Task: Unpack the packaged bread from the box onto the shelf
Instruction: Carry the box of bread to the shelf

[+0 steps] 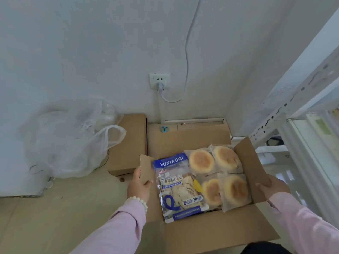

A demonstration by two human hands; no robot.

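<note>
Cardboard box (183, 140), bread pack (180, 187) beside left hand (139, 187)

Plain white wall (73, 43) in a corner, a white socket (159, 80) low on it with a plug (160, 87) in and a white cable (187, 57) looping up the wall. Beige floor (45, 217), soft even light; a crumpled clear plastic bag (69, 140) sits against the wall at left, touching a flat closed brown carton (130, 143), with a white trim strip (194, 120) along the wall's foot. White perforated metal shelf rack (293, 99) at right, blurred.
</note>
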